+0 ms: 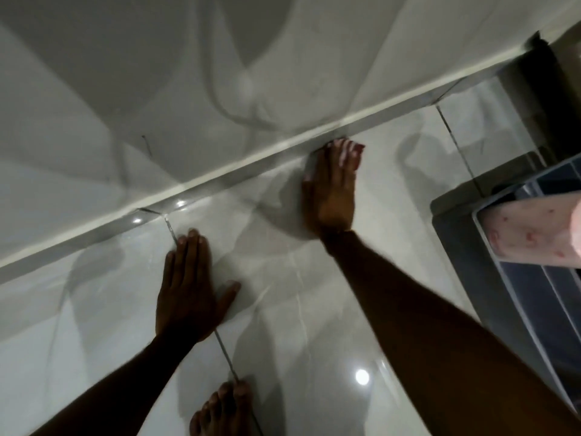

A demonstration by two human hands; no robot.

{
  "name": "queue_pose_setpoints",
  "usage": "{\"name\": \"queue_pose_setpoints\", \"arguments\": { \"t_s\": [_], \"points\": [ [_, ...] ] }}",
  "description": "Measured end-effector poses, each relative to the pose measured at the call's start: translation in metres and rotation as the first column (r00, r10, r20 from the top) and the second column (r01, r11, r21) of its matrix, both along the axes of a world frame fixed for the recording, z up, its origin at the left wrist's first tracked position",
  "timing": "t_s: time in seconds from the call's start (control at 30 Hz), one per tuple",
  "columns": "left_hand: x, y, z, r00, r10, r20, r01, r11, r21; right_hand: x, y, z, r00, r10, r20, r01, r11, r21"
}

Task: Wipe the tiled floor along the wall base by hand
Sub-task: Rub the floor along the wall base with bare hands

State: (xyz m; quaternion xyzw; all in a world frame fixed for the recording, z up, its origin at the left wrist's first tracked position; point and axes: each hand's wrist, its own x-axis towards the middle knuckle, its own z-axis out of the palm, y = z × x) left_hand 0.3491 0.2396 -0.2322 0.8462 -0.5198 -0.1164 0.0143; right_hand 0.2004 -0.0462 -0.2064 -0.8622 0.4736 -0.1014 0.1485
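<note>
Both hands lie flat and released on the glossy tiled floor [314, 325], the left hand [188, 287] braced back from the wall base [220, 180], the right hand [333, 184] touching it mid-wipe, apparently clothless, with most of the strip seemingly left.

Single head-worn view, tilted, looks steeply down, close over glossy pale tiled floor [314, 309] at white wall base [220, 171].

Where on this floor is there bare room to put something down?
Bare tile lies left of the left hand along the skirting, and between the right forearm and the foot. It is crowded at right, by the grey unit.
</note>
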Motion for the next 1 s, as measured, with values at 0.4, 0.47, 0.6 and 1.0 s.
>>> {"name": "queue_pose_setpoints", "arguments": {
  "t_s": [0.4,0.47,0.6,1.0],
  "points": [
    [-0.011,0.010,0.015,0.996,0.079,-0.041,-0.082,0.995,-0.056,0.098,0.175,0.010,0.947,0.315,0.058,-0.320,0.926,0.199],
    [-0.012,0.012,0.016,0.992,0.100,-0.082,-0.106,0.991,-0.085,0.095,0.173,0.007,0.876,0.482,0.030,-0.481,0.864,0.147],
    [-0.012,0.011,0.018,0.987,0.132,-0.087,-0.136,0.989,-0.049,0.087,0.154,0.006,0.812,0.583,-0.007,-0.582,0.811,0.066],
    [-0.013,0.015,0.015,0.983,0.155,-0.103,-0.164,0.983,-0.085,0.088,0.148,0.005,0.805,0.591,-0.041,-0.588,0.806,0.076]
  ]
}}
